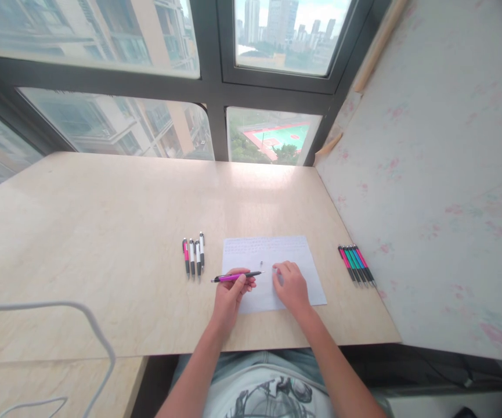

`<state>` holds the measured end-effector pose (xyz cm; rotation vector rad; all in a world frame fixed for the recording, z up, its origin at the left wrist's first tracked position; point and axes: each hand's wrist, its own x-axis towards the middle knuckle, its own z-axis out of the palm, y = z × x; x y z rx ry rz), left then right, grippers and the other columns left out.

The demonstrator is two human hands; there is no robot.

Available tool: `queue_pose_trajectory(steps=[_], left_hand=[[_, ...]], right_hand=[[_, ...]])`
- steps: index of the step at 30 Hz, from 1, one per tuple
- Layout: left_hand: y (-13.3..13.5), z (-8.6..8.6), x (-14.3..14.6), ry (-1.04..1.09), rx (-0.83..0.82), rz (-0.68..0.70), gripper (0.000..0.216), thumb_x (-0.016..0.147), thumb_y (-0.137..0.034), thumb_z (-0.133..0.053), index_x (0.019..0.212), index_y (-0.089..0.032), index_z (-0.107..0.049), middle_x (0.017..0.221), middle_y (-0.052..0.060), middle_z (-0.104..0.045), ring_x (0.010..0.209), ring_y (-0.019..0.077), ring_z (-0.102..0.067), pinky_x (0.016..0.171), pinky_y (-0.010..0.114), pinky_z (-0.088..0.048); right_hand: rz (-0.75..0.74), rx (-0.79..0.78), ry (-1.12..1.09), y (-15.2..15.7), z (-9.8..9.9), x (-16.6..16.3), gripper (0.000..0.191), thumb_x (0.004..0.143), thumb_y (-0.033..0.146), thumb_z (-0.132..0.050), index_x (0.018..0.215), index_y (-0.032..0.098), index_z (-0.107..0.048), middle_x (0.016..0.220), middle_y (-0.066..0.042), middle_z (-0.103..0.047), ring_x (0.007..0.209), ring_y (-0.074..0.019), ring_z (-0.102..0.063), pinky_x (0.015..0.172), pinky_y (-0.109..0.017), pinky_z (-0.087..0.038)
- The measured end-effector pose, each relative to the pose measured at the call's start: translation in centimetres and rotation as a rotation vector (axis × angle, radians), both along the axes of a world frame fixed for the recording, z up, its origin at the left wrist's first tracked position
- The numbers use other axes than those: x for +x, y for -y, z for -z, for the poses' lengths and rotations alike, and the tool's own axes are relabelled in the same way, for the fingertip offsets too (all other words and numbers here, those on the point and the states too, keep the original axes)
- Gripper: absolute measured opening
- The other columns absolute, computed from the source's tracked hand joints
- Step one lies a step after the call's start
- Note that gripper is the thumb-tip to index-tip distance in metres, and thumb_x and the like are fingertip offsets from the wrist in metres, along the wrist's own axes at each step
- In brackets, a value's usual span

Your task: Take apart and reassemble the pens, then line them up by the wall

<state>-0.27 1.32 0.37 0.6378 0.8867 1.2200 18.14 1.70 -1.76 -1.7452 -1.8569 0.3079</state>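
My left hand (232, 293) is closed around a magenta pen (232, 278) with a black grip. The pen lies nearly level above the paper, its tip pointing right. Across from the tip, my right hand (292, 285) hovers low over the paper, fingers loosely bent. A gap shows between its thumb and index finger, and I see nothing held there. Between the hands, a tiny dark metallic piece (261, 263) rests on the white sheet of paper (266, 247), which bears rows of faint handwriting at its top.
Left of the paper lie several pens (192, 258), one pink and the others white, with black grips. A row of several pink, green and blue pens (356, 265) lies by the wall at right. A white cable (89, 316) loops over the wooden table (115, 232) at left.
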Motion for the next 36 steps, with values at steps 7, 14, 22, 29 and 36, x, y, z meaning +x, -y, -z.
queue_pose_trajectory(steps=[7,14,22,29,36], left_hand=[[0.0,-0.5,1.4,-0.024,0.000,0.066,0.022,0.078,-0.031,-0.071,0.092,-0.016,-0.061,0.074,0.005,-0.071,0.066,0.0142,-0.065,0.064,0.025,-0.048],[0.3,-0.8,1.3,-0.117,0.012,0.114,0.022,0.078,-0.032,-0.071,0.087,-0.017,-0.058,0.063,0.000,-0.065,0.054,0.0113,-0.056,0.052,0.022,-0.041],[0.2,-0.2,1.1,0.058,-0.063,-0.074,0.024,0.078,-0.030,-0.071,0.093,-0.014,-0.063,0.070,0.003,-0.064,0.060,0.0097,-0.056,0.056,0.021,-0.041],[0.1,-0.1,1.1,0.065,-0.057,-0.048,0.022,0.078,-0.030,-0.071,0.092,-0.014,-0.063,0.068,0.002,-0.064,0.059,0.0099,-0.056,0.055,0.021,-0.041],[0.1,0.0,0.9,0.065,-0.049,-0.040,0.023,0.078,-0.030,-0.071,0.091,-0.014,-0.062,0.067,0.002,-0.065,0.058,0.0100,-0.056,0.053,0.021,-0.040]], right_hand=[[-0.052,0.058,-0.376,-0.1,-1.6,0.1,0.020,0.092,0.025,-0.046,0.098,0.019,-0.064,0.088,-0.006,-0.066,0.083,-0.0191,-0.060,0.073,-0.031,-0.047],[-0.297,-0.060,-0.445,1.3,-5.3,-0.3,0.010,0.087,0.024,-0.057,0.082,0.022,-0.065,0.078,-0.002,-0.066,0.075,-0.0160,-0.059,0.067,-0.028,-0.048],[-0.224,-0.162,-0.302,2.3,-4.1,3.8,0.015,0.083,0.019,-0.058,0.094,0.022,-0.067,0.083,-0.003,-0.067,0.078,-0.0172,-0.061,0.064,-0.027,-0.048],[0.066,-0.133,-0.203,1.4,-1.2,2.2,0.018,0.083,0.024,-0.054,0.092,0.019,-0.069,0.082,-0.006,-0.069,0.071,-0.0200,-0.062,0.071,-0.033,-0.049],[0.137,-0.061,-0.224,-1.8,-2.3,-1.6,0.024,0.088,0.031,-0.049,0.092,0.019,-0.069,0.083,-0.007,-0.070,0.071,-0.0189,-0.061,0.069,-0.030,-0.045]])
